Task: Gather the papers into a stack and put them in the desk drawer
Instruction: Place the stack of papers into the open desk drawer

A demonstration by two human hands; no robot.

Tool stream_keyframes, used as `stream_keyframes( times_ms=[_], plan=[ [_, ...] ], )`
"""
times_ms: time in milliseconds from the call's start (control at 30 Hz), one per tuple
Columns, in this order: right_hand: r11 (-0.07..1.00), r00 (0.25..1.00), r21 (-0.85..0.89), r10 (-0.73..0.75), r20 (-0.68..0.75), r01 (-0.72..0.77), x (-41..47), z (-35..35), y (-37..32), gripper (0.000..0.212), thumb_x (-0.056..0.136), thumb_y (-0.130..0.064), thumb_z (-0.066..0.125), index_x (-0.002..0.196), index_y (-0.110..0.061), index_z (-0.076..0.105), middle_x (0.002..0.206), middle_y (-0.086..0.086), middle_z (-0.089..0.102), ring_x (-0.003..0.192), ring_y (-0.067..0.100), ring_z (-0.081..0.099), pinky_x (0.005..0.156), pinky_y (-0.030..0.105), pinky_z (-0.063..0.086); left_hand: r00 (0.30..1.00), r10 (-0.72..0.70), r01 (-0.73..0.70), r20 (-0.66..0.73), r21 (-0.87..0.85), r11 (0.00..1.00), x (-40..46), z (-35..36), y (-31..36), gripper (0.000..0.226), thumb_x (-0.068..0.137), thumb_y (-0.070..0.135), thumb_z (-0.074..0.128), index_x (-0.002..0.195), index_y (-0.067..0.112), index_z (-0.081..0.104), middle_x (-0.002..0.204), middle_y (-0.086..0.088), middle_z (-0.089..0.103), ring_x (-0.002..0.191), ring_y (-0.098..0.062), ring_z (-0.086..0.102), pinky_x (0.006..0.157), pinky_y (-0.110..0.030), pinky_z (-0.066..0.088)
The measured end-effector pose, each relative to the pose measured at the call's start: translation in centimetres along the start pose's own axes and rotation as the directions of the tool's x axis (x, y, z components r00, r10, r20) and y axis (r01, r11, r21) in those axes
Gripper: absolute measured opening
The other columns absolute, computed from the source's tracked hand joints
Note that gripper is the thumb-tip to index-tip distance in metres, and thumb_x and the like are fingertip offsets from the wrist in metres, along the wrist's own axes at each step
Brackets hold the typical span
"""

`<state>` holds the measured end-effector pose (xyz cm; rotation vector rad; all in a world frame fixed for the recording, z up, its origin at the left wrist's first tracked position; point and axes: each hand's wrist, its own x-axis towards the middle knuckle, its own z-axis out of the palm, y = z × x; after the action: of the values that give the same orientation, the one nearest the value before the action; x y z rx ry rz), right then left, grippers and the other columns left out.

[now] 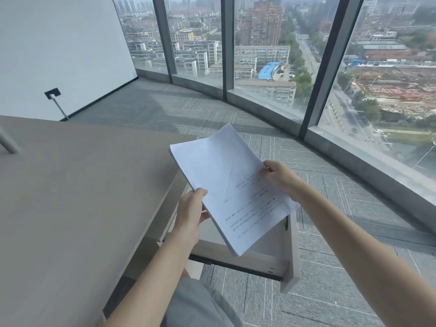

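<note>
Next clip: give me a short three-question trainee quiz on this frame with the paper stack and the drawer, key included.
1. True or false: the paper stack already lies flat inside the open drawer.
2. Which hand has its grip on the stack's right edge? A) left hand B) right hand C) neither
3. Fill in: the stack is held in the air above the open ______.

Key
1. False. Both hands hold it tilted above the drawer, which is pulled out from the desk.
2. B. The right hand pinches the right edge; the left hand holds the left edge.
3. drawer
</note>
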<state>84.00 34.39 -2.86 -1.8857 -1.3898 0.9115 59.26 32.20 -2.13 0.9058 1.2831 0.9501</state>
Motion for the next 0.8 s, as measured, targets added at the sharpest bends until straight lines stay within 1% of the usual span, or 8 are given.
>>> stream_keyframes(
  times_ms=[100,200,267,367,467,600,700,800],
  plan=[
    [0.998,0.998,-0.011,0.063,0.019,-0.063,0.5,-1.0,1.1,0.017,0.104,-0.020,0.046,0.115,-0.022,0.059,0.101,-0.002,0.066,0.092,0.022,0.064,0.081,0.038,0.049,0.999,-0.006,0.006,0.039,-0.005,1.000,1.0,0.2,-1.2,0.021,0.091,0.002,0.048,0.086,0.003,0.068,0.087,-0.010,0.071,0.079,-0.024,0.066,0.071,-0.035,0.058],
    [0.993,0.991,-0.016,0.119,0.061,-0.119,1.3,-1.8,1.6,0.022,0.105,-0.016,0.047,0.125,-0.020,0.057,0.111,0.005,0.066,0.099,0.027,0.067,0.088,0.044,0.055,0.996,0.016,-0.017,0.085,0.001,1.000,2.0,0.4,-2.9,0.032,0.085,-0.007,0.055,0.115,0.001,0.063,0.109,-0.018,0.073,0.099,-0.030,0.073,0.079,-0.039,0.062],
    [0.989,0.986,-0.060,0.142,0.088,-0.137,2.2,-2.2,1.8,0.026,0.105,-0.014,0.047,0.128,-0.017,0.058,0.115,0.008,0.067,0.099,0.028,0.068,0.092,0.047,0.057,0.997,0.007,-0.005,0.073,-0.026,1.000,2.4,0.6,-4.1,0.054,0.083,-0.012,0.059,0.130,0.010,0.048,0.112,-0.020,0.070,0.101,-0.029,0.073,0.081,-0.043,0.062],
    [0.978,0.975,-0.149,0.169,0.141,-0.148,3.6,-2.2,1.5,0.029,0.104,-0.012,0.047,0.129,-0.017,0.061,0.115,0.008,0.068,0.093,0.023,0.069,0.088,0.046,0.059,0.998,-0.004,0.003,0.059,0.017,1.000,2.6,0.8,-6.1,0.078,0.082,-0.011,0.065,0.140,0.032,0.035,0.112,-0.015,0.069,0.101,-0.023,0.072,0.079,-0.040,0.063],
    [0.953,0.960,-0.271,0.195,0.203,-0.136,4.9,-1.2,1.0,0.033,0.101,-0.013,0.046,0.128,-0.022,0.064,0.115,0.005,0.069,0.096,0.024,0.070,0.091,0.047,0.059,1.000,-0.005,0.003,0.023,0.069,0.998,2.7,0.6,-7.6,0.081,0.082,-0.007,0.069,0.140,0.038,0.035,0.111,-0.015,0.069,0.100,-0.022,0.071,0.073,-0.033,0.062],
    [0.931,0.946,-0.350,0.199,0.257,-0.101,6.5,1.0,0.8,0.040,0.094,-0.011,0.046,0.128,-0.022,0.066,0.122,0.009,0.069,0.108,0.030,0.068,0.095,0.049,0.057,0.998,0.041,-0.032,-0.047,0.180,0.983,2.7,0.2,-9.1,0.098,0.081,0.000,0.071,0.146,0.053,0.019,0.097,-0.016,0.070,0.091,-0.023,0.072,0.076,-0.037,0.063],
    [0.917,0.939,-0.388,0.207,0.274,-0.089,7.6,2.7,1.6,0.041,0.094,-0.011,0.047,0.130,-0.022,0.065,0.126,0.008,0.065,0.110,0.028,0.063,0.090,0.040,0.055,0.992,0.106,-0.074,-0.072,0.356,0.932,3.3,-0.2,-10.5,0.088,0.080,0.010,0.073,0.143,0.051,0.027,0.086,-0.015,0.070,0.080,-0.023,0.073,0.076,-0.037,0.062],
    [0.909,0.941,-0.412,0.187,0.281,-0.058,8.8,4.1,2.9,0.042,0.096,-0.013,0.050,0.135,-0.022,0.063,0.132,0.007,0.063,0.115,0.028,0.057,0.089,0.035,0.045,0.995,0.092,-0.073,-0.031,0.387,0.919,3.7,-0.1,-11.1,0.045,0.083,0.014,0.075,0.125,0.024,0.060,0.088,-0.009,0.068,0.071,-0.015,0.076,0.077,-0.034,0.062]
  ],
)
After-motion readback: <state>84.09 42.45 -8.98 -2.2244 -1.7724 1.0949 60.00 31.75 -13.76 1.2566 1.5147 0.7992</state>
